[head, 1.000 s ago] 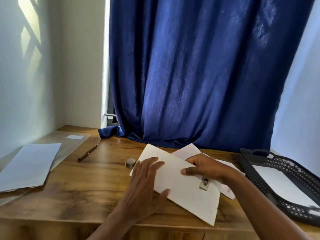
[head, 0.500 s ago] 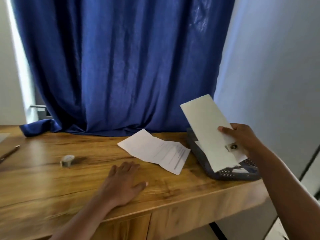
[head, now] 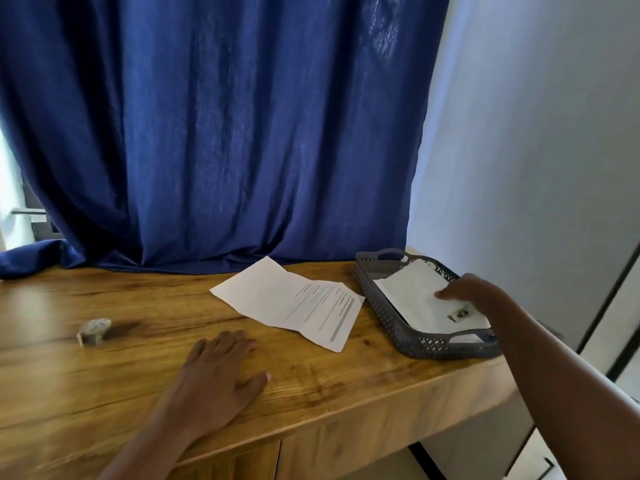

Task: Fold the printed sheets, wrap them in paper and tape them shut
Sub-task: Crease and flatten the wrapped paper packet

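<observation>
The wooden table fills the lower half of the view, with the blue curtain draped down onto its far edge at twelve o'clock. The left hand is laid flat on the tabletop at about seven o'clock, palm down, fingers straight and slightly spread, nothing held under or between them.

At the centre, a printed sheet is seen lying on the wood, creased into panels and half unfolded, its printed lines facing up (the text is too blurred to be read). It is touched by neither hand.

Over at three o'clock, the grey perforated tray sits at the right end of the table, close to the edge. Inside it, a wrapped white packet is lying flat on other white paper, and a small piece of tape or label is visible on its near end. The right hand is placed on the packet's right side, fingers resting on top of the paper; whether the packet is pinched or only touched cannot be told.

At nine o'clock, a small tape roll stands alone on the wood, well apart from both hands. A pale wall is seen at two o'clock.
</observation>
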The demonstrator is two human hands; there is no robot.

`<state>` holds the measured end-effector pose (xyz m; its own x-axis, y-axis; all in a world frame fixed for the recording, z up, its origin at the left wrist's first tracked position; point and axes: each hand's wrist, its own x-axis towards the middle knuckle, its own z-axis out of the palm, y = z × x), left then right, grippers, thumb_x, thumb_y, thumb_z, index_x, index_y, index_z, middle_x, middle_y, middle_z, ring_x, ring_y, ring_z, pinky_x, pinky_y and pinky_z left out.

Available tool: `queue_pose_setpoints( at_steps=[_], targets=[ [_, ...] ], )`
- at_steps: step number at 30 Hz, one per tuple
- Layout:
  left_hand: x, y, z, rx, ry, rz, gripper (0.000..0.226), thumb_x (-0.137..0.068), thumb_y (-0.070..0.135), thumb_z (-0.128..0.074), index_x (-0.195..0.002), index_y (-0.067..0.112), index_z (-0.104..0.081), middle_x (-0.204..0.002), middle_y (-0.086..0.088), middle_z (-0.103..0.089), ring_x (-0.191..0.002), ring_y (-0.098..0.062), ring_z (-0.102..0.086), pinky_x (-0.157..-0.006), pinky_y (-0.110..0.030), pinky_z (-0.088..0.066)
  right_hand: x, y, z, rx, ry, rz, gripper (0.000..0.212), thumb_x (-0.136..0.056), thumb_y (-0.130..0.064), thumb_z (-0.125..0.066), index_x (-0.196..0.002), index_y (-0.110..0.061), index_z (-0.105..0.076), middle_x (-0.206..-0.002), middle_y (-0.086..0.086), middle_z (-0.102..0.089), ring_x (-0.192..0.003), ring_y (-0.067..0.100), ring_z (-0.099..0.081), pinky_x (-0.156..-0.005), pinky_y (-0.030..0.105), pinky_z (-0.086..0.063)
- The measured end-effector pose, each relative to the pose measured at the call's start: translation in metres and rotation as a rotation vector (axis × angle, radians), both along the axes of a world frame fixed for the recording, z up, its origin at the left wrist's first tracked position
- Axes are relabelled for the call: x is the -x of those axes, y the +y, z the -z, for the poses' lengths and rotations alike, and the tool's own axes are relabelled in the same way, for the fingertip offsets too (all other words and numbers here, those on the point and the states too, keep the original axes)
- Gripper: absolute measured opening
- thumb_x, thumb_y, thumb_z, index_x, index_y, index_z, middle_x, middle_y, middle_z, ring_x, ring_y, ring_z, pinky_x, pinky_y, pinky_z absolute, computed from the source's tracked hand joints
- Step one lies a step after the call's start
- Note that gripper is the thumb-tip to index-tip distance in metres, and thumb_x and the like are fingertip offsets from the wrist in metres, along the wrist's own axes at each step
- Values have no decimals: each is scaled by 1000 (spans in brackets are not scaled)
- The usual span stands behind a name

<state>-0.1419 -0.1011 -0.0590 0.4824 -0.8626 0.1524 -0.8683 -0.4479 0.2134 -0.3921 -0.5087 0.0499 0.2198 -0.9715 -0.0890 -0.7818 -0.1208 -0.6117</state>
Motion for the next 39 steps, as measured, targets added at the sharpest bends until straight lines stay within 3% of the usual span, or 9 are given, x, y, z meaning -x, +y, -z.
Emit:
queue_pose_setpoints(
  at_steps=[3, 8, 10, 13, 18, 23, 29, 35, 39],
  targets=[
    [0, 0, -1, -9, 6, -3, 137, -41, 97, 29, -154, 43, -26, -168, 15, -18, -156, -8, -13, -128, -38, -6, -6, -7, 8, 41, 186, -12, 47, -80, -28, -85, -115, -3, -65, -110, 15, -65, -100, 31, -65, -96, 41, -53],
    [-1, 0, 1, 3, -1, 3, 132, -46, 97, 26, -154, 43, -26, -168, 16, -19, -155, -7, -13, -128, -38, -7, -6, -11, 13, 101, 173, -35, 51, -75, -29, -88, -113, -3, -68, -111, 17, -71, -98, 32, -67, -90, 39, -54],
    [-2, 0, 2, 17, 2, 8, 130, -48, 97, 24, -154, 43, -27, -167, 16, -19, -155, -7, -13, -129, -38, -7, -10, 2, 3, 250, 187, -63, 45, -78, -37, -83, -108, -6, -70, -104, 15, -72, -93, 32, -67, -76, 33, -49],
    [-2, 1, 3, 28, 2, 9, 122, -53, 96, 18, -153, 43, -29, -166, 16, -21, -155, -6, -14, -129, -38, -8, -30, 40, -18, 438, 78, -179, 35, -83, -40, -72, -101, -11, -71, -97, 11, -71, -92, 32, -67, -71, 33, -45],
    [-4, 1, 6, 40, 38, 19, 87, -80, 90, -16, -151, 42, -33, -165, 16, -25, -154, -6, -17, -128, -38, -7, -84, 131, -12, 523, -91, -592, 36, -91, -47, -67, -121, -28, -68, -118, -13, -66, -104, 8, -62, -90, 33, -54],
    [-5, 1, 5, 96, 51, 18, 65, -94, 72, -41, -150, 40, -35, -162, 13, -33, -151, -8, -25, -128, -38, -11, -140, 204, 37, 412, 25, -831, 58, -88, -69, -57, -137, -37, -55, -138, -15, -56, -125, 11, -53, -101, 33, -45],
    [3, 10, 2, 348, 88, -12, 49, -94, 55, -55, -138, 39, -43, -143, 17, -49, -131, -7, -45, -113, -27, -35, -187, 240, 89, 427, 335, -903, 73, -97, -72, -26, -157, -30, -28, -167, 3, -23, -152, 26, -22, -123, 49, -16],
    [-1, 21, -3, 629, 299, -29, 46, -98, 39, -62, -141, 37, -45, -141, 22, -45, -125, 6, -43, -98, -12, -36, -176, 258, 100, 444, 281, -944, 75, -96, -73, -18, -156, -30, -30, -166, 2, -24, -154, 24, -17, -123, 51, -13],
    [-1, 41, -4, 745, 193, 11, 40, -97, 32, -66, -133, 41, -51, -140, 29, -46, -136, 6, -40, -109, -21, -39, -145, 280, 99, 446, 235, -1035, 75, -93, -77, -20, -154, -36, -33, -166, -10, -24, -154, 13, -15, -125, 43, -10]
  ],
)
